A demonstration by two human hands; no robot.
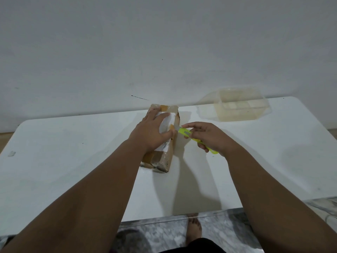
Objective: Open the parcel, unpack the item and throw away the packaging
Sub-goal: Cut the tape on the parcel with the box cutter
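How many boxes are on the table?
2. A brown taped cardboard parcel lies centrally under the left hand; a clear plastic box sits at the white table's far right corner. I see no others.

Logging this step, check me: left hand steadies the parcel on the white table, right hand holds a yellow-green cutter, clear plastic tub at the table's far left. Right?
Not quite: the head view shows the clear plastic tub at the table's far right, not left. The rest holds: left hand steadies the parcel, right hand holds the yellow-green cutter.
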